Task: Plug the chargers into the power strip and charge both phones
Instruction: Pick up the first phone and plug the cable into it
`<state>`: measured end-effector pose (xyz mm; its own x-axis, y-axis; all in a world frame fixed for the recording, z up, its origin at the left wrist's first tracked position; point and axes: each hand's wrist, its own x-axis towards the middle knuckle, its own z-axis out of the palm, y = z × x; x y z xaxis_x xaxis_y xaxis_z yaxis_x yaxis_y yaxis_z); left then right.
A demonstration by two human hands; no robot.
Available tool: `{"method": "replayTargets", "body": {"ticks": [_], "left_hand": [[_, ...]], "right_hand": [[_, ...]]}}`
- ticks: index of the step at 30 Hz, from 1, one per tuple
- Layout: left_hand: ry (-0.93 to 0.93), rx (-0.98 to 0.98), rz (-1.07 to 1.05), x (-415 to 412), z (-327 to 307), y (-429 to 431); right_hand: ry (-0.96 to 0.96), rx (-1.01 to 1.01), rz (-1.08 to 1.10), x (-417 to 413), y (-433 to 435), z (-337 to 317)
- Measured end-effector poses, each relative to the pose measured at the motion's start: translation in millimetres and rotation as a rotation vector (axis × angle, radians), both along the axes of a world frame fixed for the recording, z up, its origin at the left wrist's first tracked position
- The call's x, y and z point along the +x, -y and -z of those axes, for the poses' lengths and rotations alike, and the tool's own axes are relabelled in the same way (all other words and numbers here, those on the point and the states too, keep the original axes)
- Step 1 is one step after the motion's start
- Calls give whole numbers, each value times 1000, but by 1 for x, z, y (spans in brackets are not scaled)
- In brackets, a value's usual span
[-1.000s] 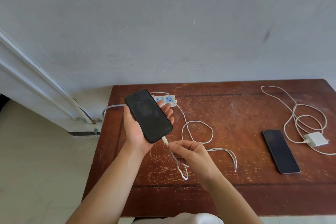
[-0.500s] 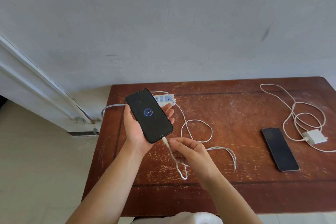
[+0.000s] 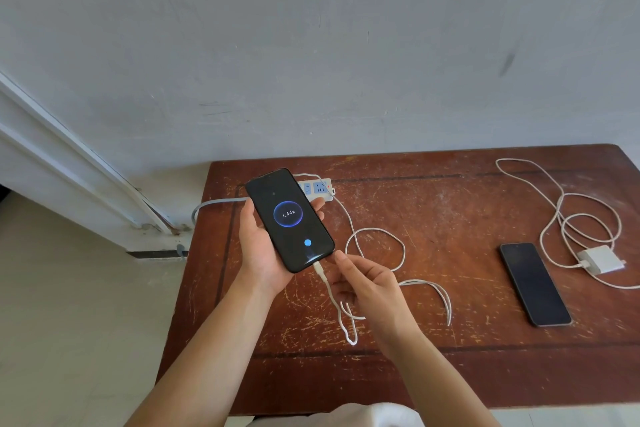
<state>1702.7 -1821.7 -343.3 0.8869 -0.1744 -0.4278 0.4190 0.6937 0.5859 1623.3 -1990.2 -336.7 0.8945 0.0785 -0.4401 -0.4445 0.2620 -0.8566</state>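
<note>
scratched brown wood of the table [image 3: 450, 218] fills the view under a grey wall. our left hand [image 3: 266, 253] keeps its grip closed around the phone [image 3: 289, 218], lifted above the power strip [image 3: 320, 189]. its screen, dark a second ago, now glows with a blue charging ring. the white cable [image 3: 377, 253] sits plugged into its lower end. our right hand [image 3: 367, 284] has let go, fingers loosely open beside the plug. well apart to the right lie the second phone [image 3: 535, 282] and unplugged charger [image 3: 601, 258].
</note>
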Motion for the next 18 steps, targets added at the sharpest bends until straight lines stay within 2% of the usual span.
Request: {"method": "replayTargets", "body": {"ticks": [8,18], "left_hand": [[-96,144,-24,9,15,-8],[-383,376,47,21,61,-40]], "right_hand": [[-57,3,25,14,-6,20],[-287,54,49,31,-43,85]]}}
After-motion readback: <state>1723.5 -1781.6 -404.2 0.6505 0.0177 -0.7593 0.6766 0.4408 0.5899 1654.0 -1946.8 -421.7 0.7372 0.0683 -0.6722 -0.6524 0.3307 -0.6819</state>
